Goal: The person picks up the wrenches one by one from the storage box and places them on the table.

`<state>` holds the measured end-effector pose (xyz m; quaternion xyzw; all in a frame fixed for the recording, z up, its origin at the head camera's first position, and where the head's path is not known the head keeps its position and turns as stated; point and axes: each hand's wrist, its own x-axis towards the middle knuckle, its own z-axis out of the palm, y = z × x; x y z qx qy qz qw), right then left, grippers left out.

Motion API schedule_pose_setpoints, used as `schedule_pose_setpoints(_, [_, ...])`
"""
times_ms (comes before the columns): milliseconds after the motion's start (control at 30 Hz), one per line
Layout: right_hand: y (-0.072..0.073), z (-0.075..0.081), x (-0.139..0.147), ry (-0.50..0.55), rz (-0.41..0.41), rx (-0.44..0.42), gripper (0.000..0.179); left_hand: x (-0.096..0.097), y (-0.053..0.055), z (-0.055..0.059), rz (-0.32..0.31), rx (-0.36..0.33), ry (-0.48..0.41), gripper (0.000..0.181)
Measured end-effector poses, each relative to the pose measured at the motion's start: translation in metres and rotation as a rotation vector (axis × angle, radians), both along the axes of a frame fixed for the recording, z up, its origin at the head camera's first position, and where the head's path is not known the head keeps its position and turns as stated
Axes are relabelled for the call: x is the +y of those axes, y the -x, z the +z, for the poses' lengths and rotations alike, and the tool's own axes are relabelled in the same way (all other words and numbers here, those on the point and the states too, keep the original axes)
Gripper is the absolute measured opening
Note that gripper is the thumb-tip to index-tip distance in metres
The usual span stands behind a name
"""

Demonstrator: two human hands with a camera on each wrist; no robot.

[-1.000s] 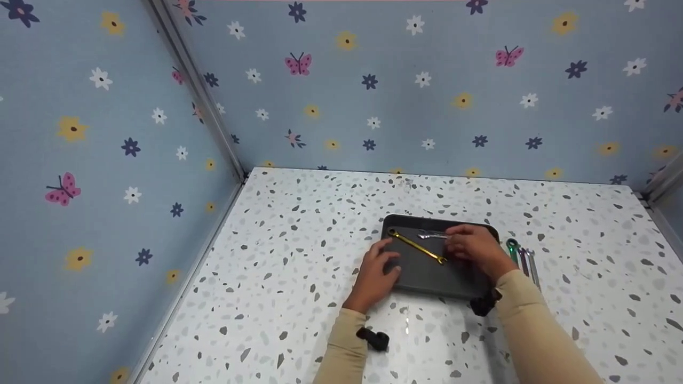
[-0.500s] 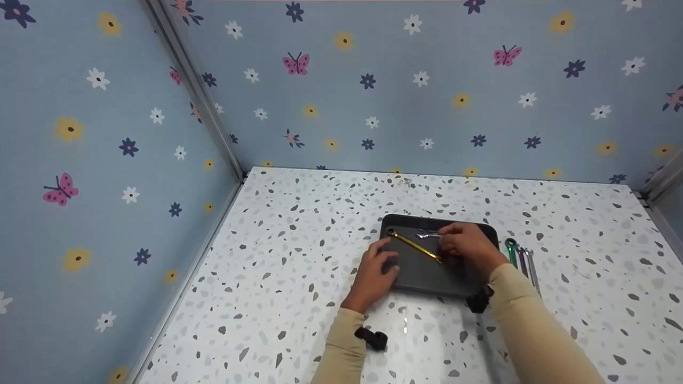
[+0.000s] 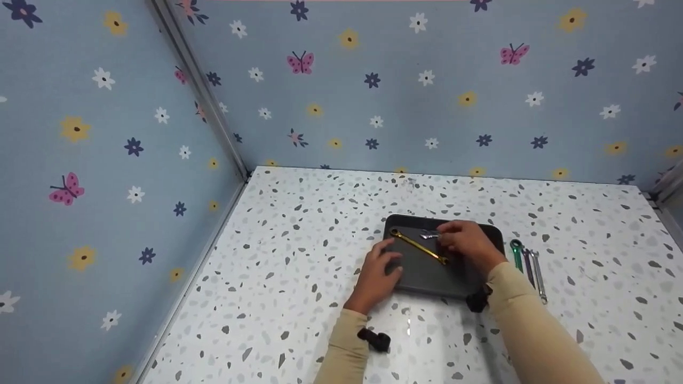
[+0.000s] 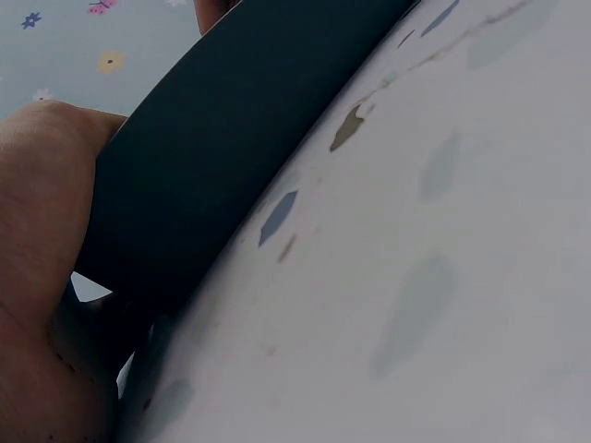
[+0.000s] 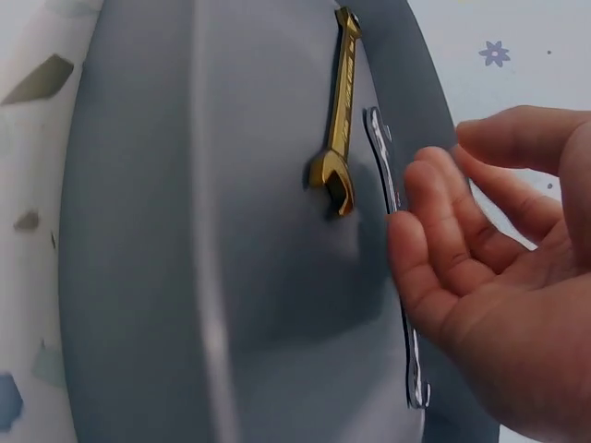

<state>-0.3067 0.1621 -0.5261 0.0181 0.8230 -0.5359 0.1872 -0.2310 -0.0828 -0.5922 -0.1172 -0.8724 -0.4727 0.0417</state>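
In the head view my left hand (image 3: 375, 277) is at the left edge of a dark grey tray (image 3: 427, 280), its fingers spread and resting over the rim. The left wrist view shows that hand (image 4: 46, 212) against the tray's outer wall (image 4: 212, 157). My right hand (image 3: 468, 244) is over the far right part of the tray, fingers loosely bent and thumb apart from them. Beside those fingers a silver wrench (image 5: 413, 355) lies along the tray's far side, its middle hidden by them. A gold combination wrench (image 5: 344, 101) lies slantwise in the tray, nearer its left side.
To the right of the tray a green ratcheting wrench (image 3: 517, 253), a purple wrench (image 3: 529, 266) and another silver wrench (image 3: 539, 277) lie side by side on the speckled white table (image 3: 299, 256). Flower-patterned panels (image 3: 427, 106) stand behind and at the left.
My right hand has shifted slightly left along the silver wrench and then stayed there. The left hand and the gold wrench keep their places.
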Motion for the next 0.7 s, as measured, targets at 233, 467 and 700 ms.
schedule_pose_setpoints(233, [0.001,-0.003,-0.004,-0.037,0.015,0.023,0.039,0.0,0.0,0.001,-0.002,-0.011,-0.004,0.032])
schedule_pose_setpoints(467, [0.002,-0.012,-0.008,-0.03,0.049,0.054,0.037,0.0,0.0,0.0,-0.021,0.056,0.013,0.029])
schedule_pose_setpoints(700, [0.004,-0.013,-0.01,-0.099,0.059,0.054,0.036,-0.001,0.001,-0.001,-0.011,0.048,0.022,0.03])
